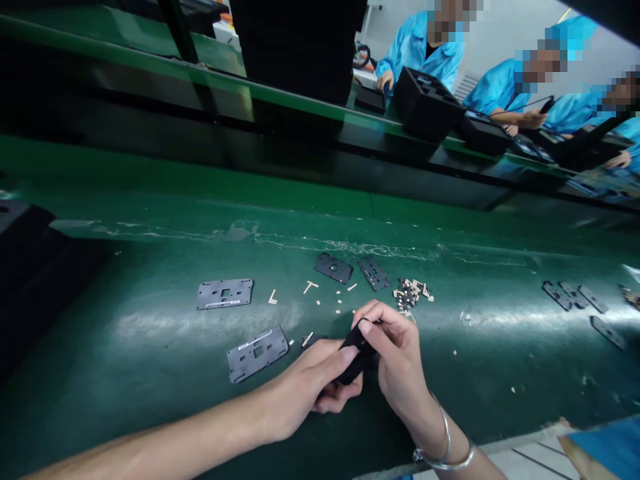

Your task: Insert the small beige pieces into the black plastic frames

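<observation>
Between both hands is a black plastic plate (356, 363), tilted above the green bench. My left hand (327, 373) is closed round its lower left part, thumb on top. At the plate's upper end, my right hand (393, 343) pinches the edge between thumb and fingers; any small piece under those fingertips is hidden. A silver bangle (447, 433) circles the right wrist. Left of the hands lie two grey plates (257, 353) with square cut-outs, and part of another dark plate (313, 341) shows behind the left hand.
Beyond the hands lie two dark plates (333, 268) and a heap of small black and beige pieces (413, 293). Beige strips (310, 287) are scattered about. Several dark parts (570, 295) lie far right. Black boxes (427, 103) and co-workers in blue (425, 50) are across the bench.
</observation>
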Action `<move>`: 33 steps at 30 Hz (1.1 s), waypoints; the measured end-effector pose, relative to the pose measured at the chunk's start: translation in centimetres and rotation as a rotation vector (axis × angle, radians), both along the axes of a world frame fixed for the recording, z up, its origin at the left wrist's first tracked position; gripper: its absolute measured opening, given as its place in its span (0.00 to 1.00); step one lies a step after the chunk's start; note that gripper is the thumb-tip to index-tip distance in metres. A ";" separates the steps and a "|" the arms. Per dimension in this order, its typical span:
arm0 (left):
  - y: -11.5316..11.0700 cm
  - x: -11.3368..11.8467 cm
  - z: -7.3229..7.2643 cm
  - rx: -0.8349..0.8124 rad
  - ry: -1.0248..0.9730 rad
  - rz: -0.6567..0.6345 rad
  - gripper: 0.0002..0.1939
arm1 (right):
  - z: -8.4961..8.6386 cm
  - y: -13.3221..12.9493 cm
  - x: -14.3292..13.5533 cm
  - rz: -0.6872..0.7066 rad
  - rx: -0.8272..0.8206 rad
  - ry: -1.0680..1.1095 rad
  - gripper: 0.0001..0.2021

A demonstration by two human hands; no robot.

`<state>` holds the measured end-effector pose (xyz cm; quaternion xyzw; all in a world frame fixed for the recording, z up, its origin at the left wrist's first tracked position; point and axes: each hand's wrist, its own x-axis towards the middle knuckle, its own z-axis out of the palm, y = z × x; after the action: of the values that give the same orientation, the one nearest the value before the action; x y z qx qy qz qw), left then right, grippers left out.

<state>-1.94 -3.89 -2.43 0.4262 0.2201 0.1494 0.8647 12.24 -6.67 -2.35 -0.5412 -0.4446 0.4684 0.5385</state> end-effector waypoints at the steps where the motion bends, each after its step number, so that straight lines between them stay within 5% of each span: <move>1: 0.0 0.0 -0.1 0.022 0.003 0.016 0.22 | 0.0 0.0 0.0 -0.007 -0.006 -0.009 0.08; 9: 0.1 -0.1 -0.5 -0.258 -0.133 -0.067 0.19 | 0.4 0.0 0.4 0.061 0.037 0.026 0.11; 15: 0.1 -0.1 -0.4 -0.288 -0.157 -0.079 0.18 | 0.5 -0.2 0.3 0.059 0.041 0.002 0.10; 28: -0.1 0.1 -0.7 -0.068 -0.020 -0.014 0.19 | -0.4 0.1 0.4 -0.009 0.048 -0.018 0.07; 33: 2.6 -0.3 -0.7 0.206 0.079 0.218 0.12 | -0.6 1.4 2.0 -0.204 -0.015 -0.163 0.07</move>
<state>-2.20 -1.27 -3.16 0.4916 0.2822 0.2472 0.7858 14.22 -5.28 -2.98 -0.6240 -0.4259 0.3690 0.5414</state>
